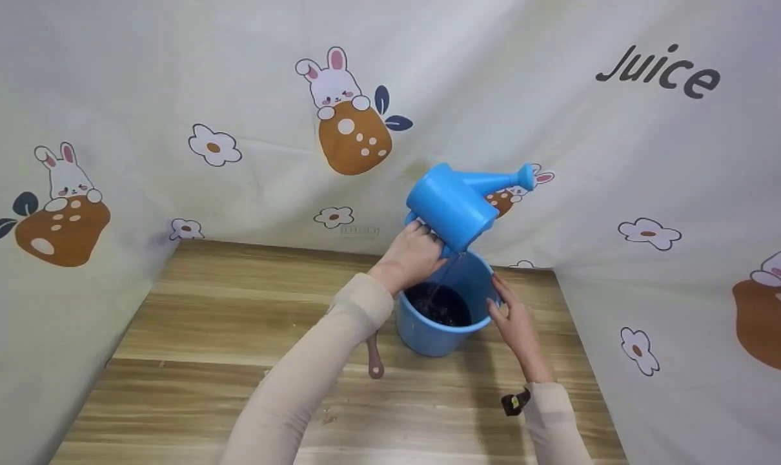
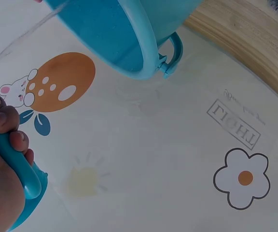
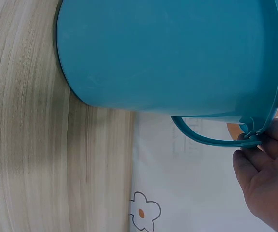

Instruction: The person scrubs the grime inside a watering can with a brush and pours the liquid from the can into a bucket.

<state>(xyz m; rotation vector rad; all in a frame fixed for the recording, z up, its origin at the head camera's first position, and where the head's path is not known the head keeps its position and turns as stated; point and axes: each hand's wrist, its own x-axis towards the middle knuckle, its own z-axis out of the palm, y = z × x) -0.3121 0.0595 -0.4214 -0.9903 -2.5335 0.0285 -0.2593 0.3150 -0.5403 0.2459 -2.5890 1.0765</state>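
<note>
My left hand grips the handle of a blue watering can, held tipped above a light-blue bucket. A thin stream of water runs from the can's open top into the bucket, where dark-looking water churns. The can's spout points right, away from the bucket. At the bucket's right side my right hand holds the rim. In the right wrist view its fingers are at the joint of the bucket's handle, which hangs down along the outside.
A brownish-pink tool handle with a hole lies left of the bucket, partly hidden by my left forearm. The wooden tabletop is bounded by a printed cloth backdrop behind and on both sides. A small black object is by my right cuff.
</note>
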